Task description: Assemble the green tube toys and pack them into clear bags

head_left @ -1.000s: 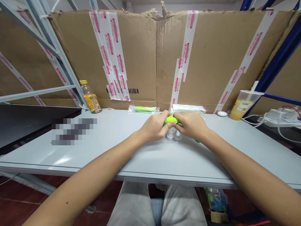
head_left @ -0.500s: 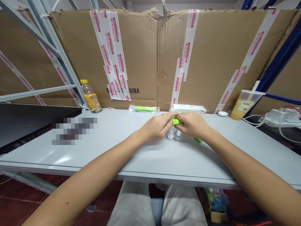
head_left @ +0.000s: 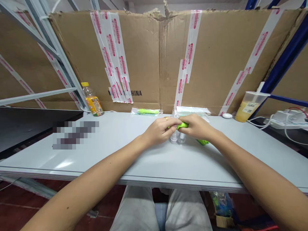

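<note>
Between my two hands is a bright green piece (head_left: 183, 125), partly covered by fingers; its exact kind cannot be made out. My left hand (head_left: 158, 131), with a ring on one finger, is closed on its left end. From the other side, my right hand (head_left: 197, 126) grips the same piece with bent fingers. Just beneath the hands stand small clear bottles (head_left: 181, 138), their upper parts hidden. Another bright green thing (head_left: 202, 141) lies on the table, partly covered by my right hand and wrist.
A wrapped green item (head_left: 148, 111) and clear packaging (head_left: 192, 110) lie by the cardboard wall (head_left: 144, 57). An orange-labelled bottle (head_left: 94, 104) stands back left. At back right are a drink cup (head_left: 249, 107), a small white case (head_left: 227, 115) and a power strip (head_left: 286, 123).
The fingers of my left hand have shifted over the green piece, and its visible part has turned slightly. More of the green thing under my right wrist shows.
</note>
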`<state>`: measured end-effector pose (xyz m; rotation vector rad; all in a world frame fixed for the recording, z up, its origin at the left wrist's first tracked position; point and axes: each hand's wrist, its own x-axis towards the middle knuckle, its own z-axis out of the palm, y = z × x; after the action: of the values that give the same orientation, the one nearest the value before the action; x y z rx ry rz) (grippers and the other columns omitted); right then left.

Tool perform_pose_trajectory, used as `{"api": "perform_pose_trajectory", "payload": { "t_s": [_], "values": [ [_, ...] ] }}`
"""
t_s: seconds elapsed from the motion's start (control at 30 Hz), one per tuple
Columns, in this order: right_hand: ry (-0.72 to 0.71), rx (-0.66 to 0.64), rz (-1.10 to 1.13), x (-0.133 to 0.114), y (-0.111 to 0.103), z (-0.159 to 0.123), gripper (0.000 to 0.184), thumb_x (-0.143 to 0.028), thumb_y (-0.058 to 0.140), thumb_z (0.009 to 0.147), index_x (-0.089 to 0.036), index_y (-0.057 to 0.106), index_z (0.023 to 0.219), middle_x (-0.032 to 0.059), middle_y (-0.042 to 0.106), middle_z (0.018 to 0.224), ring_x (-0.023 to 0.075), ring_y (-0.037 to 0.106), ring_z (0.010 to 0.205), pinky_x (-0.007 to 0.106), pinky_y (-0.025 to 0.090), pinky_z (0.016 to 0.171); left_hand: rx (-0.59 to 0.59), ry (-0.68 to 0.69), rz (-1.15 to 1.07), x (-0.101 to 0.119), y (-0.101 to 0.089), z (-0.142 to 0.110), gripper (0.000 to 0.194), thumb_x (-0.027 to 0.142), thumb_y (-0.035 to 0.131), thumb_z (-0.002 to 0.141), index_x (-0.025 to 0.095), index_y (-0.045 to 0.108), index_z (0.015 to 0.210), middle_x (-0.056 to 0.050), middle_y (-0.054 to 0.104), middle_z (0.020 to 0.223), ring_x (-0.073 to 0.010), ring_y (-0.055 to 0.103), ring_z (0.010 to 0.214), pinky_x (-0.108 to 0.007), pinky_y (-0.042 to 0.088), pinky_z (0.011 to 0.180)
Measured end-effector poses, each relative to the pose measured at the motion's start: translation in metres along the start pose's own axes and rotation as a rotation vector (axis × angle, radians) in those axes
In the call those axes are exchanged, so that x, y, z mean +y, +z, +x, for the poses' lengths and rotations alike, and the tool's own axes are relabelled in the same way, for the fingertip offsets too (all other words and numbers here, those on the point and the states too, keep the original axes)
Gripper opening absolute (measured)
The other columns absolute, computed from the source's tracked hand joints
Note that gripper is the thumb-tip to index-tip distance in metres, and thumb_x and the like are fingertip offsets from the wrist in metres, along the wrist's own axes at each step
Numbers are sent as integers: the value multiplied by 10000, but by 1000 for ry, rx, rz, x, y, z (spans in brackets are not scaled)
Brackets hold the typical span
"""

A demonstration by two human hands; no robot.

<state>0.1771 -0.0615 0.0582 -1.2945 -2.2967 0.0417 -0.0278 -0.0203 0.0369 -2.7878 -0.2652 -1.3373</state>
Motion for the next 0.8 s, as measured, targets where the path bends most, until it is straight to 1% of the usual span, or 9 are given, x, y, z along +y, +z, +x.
{"api": "perform_pose_trajectory", "payload": {
  "t_s": [0.13, 0.23, 0.3, 0.37, 0.47, 0.53, 0.57, 0.67, 0.8],
  "values": [
    [-4, -4, 179, 3, -1, 1, 165, -308, 588, 833, -186, 639, 733, -34, 550, 636, 112, 450, 609, 242, 302, 594, 96, 66, -28, -3, 2, 2, 185, 241, 545, 977, 169, 667, 1096, -29, 723, 822, -98, 658, 727, -217, 529, 685],
    [13, -21, 261, 3, -2, 2, 206, -361, 626, 827, -178, 678, 749, -40, 538, 627, 113, 454, 613, 240, 311, 590, 81, 58, -47, -5, 1, 2, 237, 325, 610, 946, 183, 661, 1129, -41, 740, 873, -105, 668, 737, -224, 545, 677],
    [20, -26, 291, 3, -3, 2, 198, -357, 639, 816, -175, 706, 774, -41, 548, 636, 117, 468, 626, 239, 323, 597, 62, 41, -57, -4, 0, 2, 305, 347, 670, 903, 178, 650, 1156, -51, 744, 902, -121, 682, 777, -243, 564, 705],
    [18, -22, 305, 3, -3, 1, 187, -335, 634, 813, -175, 731, 810, -39, 567, 650, 124, 486, 645, 238, 335, 608, 48, 47, -61, -4, -2, 3, 346, 322, 704, 877, 162, 639, 1176, -76, 745, 959, -150, 701, 881, -272, 584, 762],
    [10, -20, 305, 4, -5, 2, 206, -322, 625, 817, -175, 756, 879, -35, 592, 669, 135, 506, 668, 240, 350, 622, 17, 72, -57, -5, -7, 5, 331, 243, 672, 897, 172, 628, 1217, -135, 700, 1203, -199, 677, 1102, -320, 597, 850],
    [10, -29, 302, 6, -5, 2, 226, -339, 621, 824, -167, 756, 884, -30, 597, 676, 141, 516, 675, 244, 362, 633, -18, 76, -71, -5, -10, 6, 355, 185, 639, 908, 201, 616, 1262, -139, 644, 1332, -216, 639, 1204, -345, 595, 899],
    [11, -36, 300, 6, -6, 2, 234, -350, 619, 827, -162, 752, 871, -27, 597, 682, 144, 521, 679, 247, 370, 639, -35, 74, -85, -6, -12, 6, 384, 158, 629, 907, 215, 607, 1286, -131, 633, 1356, -219, 628, 1228, -356, 591, 923],
    [20, -51, 298, 7, -8, 2, 256, -380, 617, 828, -152, 735, 834, -18, 598, 706, 152, 529, 698, 253, 381, 651, -50, 76, -119, -8, -13, 7, 443, 107, 623, 894, 221, 592, 1321, -105, 675, 1302, -209, 635, 1222, -370, 575, 973],
    [27, -70, 278, 8, -11, 2, 236, -359, 612, 820, -162, 736, 861, -27, 588, 705, 150, 522, 700, 252, 374, 651, -4, 96, -100, -10, -12, 6, 400, 122, 640, 892, 203, 612, 1283, -87, 725, 1181, -190, 678, 1124, -356, 575, 954]
  ]
}}
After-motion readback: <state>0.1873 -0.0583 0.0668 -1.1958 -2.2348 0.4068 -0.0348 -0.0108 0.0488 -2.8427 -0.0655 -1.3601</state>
